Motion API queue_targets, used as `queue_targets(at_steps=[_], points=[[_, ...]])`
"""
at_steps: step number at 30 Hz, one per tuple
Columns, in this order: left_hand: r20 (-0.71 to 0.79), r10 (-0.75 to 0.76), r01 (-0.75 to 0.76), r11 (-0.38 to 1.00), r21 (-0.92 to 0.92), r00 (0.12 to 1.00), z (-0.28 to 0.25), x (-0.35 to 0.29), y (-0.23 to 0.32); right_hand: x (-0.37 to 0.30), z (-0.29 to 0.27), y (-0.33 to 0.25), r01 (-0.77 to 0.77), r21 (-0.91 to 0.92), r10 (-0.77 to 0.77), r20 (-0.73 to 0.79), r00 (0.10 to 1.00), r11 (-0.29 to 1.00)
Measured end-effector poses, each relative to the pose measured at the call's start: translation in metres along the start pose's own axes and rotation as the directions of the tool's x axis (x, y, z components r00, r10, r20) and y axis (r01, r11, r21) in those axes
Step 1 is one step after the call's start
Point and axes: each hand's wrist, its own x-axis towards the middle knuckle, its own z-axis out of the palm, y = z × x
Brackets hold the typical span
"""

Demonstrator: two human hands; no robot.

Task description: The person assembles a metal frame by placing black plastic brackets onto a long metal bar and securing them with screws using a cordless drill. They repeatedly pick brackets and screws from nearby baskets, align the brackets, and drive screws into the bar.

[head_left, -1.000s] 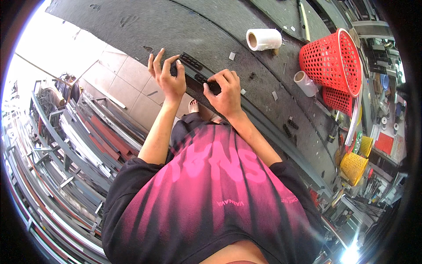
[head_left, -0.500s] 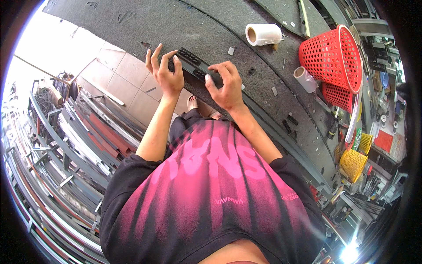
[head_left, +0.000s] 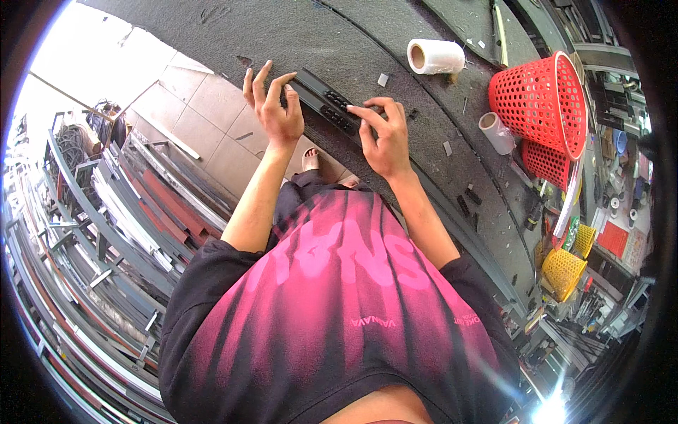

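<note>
A long dark metal profile [head_left: 311, 86] lies at a slant along the near edge of the grey-topped bench. On it, side by side, sit two short black slotted pieces [head_left: 339, 117]. My left hand [head_left: 279, 116] is at the profile's left end, thumb and index finger curled against it, the other fingers raised. My right hand [head_left: 387, 141] reaches the right end of the slotted pieces, its index fingertip on the farther one and its thumb by the nearer. The contact under both thumbs is partly hidden.
A white film roll [head_left: 436, 56] and a smaller roll [head_left: 496, 133] lie on the bench [head_left: 282, 35]. Red perforated baskets [head_left: 533, 95] stand at the right. Loose black pieces [head_left: 467, 201] and scraps lie nearby. Metal profiles fill a rack [head_left: 92, 254] at the left.
The farther slotted piece has shifted right along the profile, away from my left hand, and now sits beside the nearer one. The whole view has also shifted slightly.
</note>
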Motion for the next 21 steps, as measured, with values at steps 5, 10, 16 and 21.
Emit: queue_targets(at_steps=[5,10,16,21], points=[[0.0,0.014,-0.014,1.0,-0.002,1.0,0.001,0.001,0.0,-0.011,-0.001,0.005,-0.015,0.012,0.016,-0.018,1.0,1.0],[0.016,0.013,-0.013,1.0,0.014,1.0,0.001,0.0,0.0,-0.014,0.001,0.009,-0.023,0.046,0.025,-0.03,0.999,0.999],[0.018,0.01,-0.011,1.0,0.016,1.0,0.001,0.0,0.0,-0.015,0.0,0.01,0.022,0.024,-0.02,-0.06,0.998,0.999],[0.015,0.017,-0.017,1.0,0.017,1.0,0.0,0.0,0.003,-0.013,0.0,0.008,0.003,0.044,0.0,-0.056,0.998,0.999]])
